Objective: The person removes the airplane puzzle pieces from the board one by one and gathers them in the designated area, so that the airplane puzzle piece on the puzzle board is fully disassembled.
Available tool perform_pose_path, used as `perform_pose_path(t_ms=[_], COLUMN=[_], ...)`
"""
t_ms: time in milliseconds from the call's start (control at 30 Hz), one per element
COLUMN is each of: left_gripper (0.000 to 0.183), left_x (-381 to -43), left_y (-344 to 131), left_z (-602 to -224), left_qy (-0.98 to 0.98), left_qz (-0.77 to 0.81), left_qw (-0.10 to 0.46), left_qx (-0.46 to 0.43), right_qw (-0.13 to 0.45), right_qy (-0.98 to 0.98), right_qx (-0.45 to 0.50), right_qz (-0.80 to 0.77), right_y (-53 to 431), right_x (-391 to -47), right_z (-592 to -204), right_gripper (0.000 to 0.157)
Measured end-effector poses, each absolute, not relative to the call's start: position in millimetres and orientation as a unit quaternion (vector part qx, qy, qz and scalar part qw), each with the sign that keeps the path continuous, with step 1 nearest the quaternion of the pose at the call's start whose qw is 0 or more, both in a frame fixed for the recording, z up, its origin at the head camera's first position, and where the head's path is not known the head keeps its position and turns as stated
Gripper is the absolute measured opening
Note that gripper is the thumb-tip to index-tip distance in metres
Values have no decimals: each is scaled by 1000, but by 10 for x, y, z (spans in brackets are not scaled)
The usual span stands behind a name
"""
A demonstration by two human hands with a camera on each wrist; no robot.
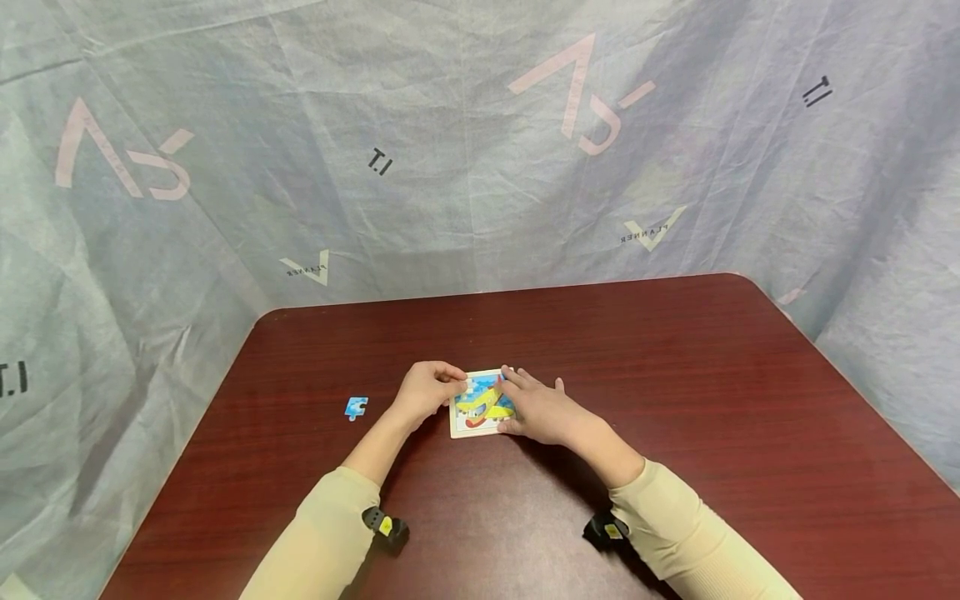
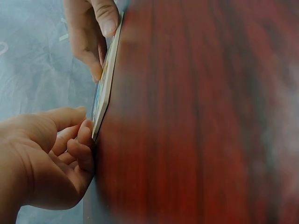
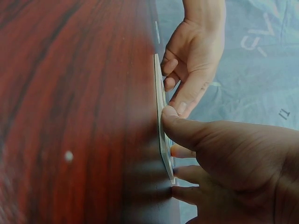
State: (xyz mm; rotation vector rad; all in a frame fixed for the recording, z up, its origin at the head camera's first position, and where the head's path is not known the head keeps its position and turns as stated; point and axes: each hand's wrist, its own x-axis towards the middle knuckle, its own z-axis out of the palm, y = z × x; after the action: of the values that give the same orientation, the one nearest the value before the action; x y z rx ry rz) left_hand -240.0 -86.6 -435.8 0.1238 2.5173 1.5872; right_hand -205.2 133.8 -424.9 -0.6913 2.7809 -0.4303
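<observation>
A small square jigsaw puzzle (image 1: 480, 407) in a pale wooden frame lies on the table, with a yellow and red airplane on blue sky. At its upper left corner, my left hand (image 1: 427, 392) pinches a puzzle piece between thumb and forefinger; the fingertips mostly hide it. The other left fingers curl near the frame's edge in the left wrist view. Across the puzzle's right side rests my right hand (image 1: 546, 410), fingers spread and fairly straight. Its thumb lies along the near edge of the frame (image 3: 160, 107) in the right wrist view.
One loose blue puzzle piece (image 1: 356, 407) lies on the dark red table (image 1: 637, 350), left of my left hand. Grey printed cloth (image 1: 465, 192) hangs behind the table and along its sides.
</observation>
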Motion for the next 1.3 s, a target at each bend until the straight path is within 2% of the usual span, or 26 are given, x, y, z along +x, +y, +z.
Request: perform_pose_path(t_ms=[567,1300], left_gripper=[8,9], left_x=[-2418,-2408], left_y=[-784,-751], left_z=[-4367,-4337], left_qy=[894,911], left_qz=[442,406], left_qw=[55,62], left_qx=[45,37], right_qw=[126,121], right_qy=[951,952], right_qx=[-236,-240], right_qz=[-153,-144], right_y=[1348,1344], right_x=[-2037,-2037], right_z=[-4234,-4212], right_gripper=[73,73])
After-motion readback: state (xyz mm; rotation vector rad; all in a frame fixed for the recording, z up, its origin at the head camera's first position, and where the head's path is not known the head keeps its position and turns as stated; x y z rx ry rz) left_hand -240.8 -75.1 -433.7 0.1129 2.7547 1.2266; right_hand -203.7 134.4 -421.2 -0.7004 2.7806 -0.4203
